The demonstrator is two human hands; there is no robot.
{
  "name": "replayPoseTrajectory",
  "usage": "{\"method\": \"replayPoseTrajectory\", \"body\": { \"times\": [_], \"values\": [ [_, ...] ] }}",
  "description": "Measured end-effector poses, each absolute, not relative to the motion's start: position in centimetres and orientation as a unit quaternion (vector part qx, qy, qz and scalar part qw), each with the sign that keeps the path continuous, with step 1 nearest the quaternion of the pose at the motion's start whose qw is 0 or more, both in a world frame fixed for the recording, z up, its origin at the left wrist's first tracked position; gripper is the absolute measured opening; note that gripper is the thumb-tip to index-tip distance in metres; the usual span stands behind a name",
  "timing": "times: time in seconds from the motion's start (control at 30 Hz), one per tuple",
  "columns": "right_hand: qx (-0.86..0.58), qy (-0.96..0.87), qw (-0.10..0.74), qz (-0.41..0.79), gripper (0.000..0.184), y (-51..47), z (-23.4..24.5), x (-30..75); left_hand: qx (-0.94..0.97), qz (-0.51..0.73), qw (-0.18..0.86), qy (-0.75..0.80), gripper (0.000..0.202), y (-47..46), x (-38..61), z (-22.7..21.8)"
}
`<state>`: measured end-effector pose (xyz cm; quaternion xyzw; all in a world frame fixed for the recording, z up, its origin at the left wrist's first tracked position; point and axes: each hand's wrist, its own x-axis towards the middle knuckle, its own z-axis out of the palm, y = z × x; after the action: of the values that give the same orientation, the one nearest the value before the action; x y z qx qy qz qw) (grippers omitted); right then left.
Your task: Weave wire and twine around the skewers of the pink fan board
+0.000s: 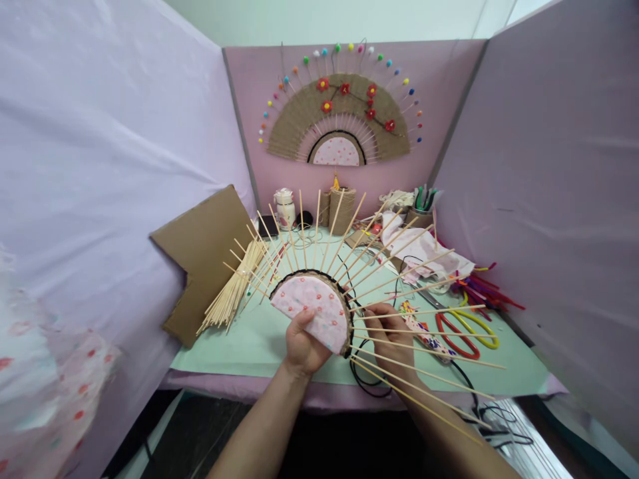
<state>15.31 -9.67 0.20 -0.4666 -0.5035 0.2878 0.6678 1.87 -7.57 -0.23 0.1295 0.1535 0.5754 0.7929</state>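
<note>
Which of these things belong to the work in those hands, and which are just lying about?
Belongs:
half-round pink floral-fabric piece with radiating wooden sticks, in the left hand
thin black cord, probably, beside the right hand

Apparently lying about:
brown cardboard sheet
white lidded bottle
red-and-purple fuzzy stems

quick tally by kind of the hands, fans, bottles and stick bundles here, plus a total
Hands: 2 (left hand, right hand)
Fans: 2 (held fan, wall fan)
Bottles: 1 (white bottle)
Stick bundles: 1 (pale stick bundle)
Total: 6
</note>
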Motion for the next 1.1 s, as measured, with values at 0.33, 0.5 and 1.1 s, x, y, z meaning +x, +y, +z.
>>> {"method": "replayPoseTrajectory", "body": {
  "times": [0.33,0.5,1.1],
  "values": [
    [-0.471,-0.503,0.593,0.418,0.019,-8.9,-0.1,17.5,0.158,0.572,0.792,0.145,0.058,-7.5,1.2,0.0],
    [-0.419,-0.363,0.623,0.552,0.031,-7.5,3.1,22.2,0.167,0.574,0.787,0.151,0.06,-7.2,0.0,-0.2],
    [-0.429,-0.432,0.616,0.5,0.023,-4.4,7.0,26.3,0.197,0.543,0.799,0.169,0.046,-7.3,-1.6,-0.6]
  ]
}}
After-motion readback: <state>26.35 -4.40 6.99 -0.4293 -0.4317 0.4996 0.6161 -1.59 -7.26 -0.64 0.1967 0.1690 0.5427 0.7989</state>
